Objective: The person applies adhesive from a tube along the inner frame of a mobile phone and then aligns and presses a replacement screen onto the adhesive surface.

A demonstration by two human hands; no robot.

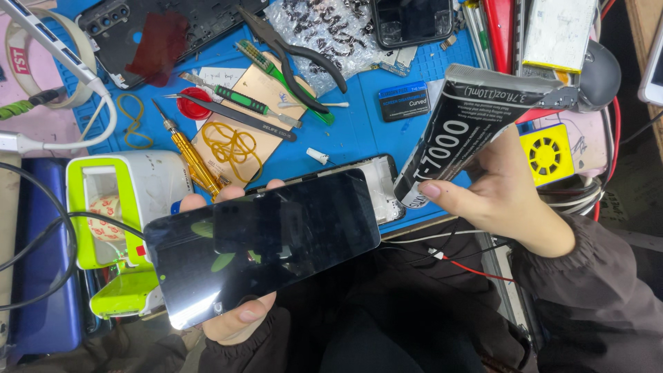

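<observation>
Our left hand [231, 314] fingers grip the thin, glossy phone screen [262, 245] by its edges; we judge it fragile and slippery. Our right hand [501, 193] fingers pinch the soft glue tube [469, 124].

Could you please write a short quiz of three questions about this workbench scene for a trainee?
1. True or false: the left hand holds a black phone screen panel.
2. What does the right hand hold? A) black pliers B) a squeezed glue tube C) a yellow screwdriver
3. Fill in: the phone frame lies on the ______ work mat.

Key:
1. True; thumb below, fingertips at the far edge.
2. B; the glue tube is in its grip, while the pliers and the yellow screwdriver lie on the mat.
3. Blue.
</observation>
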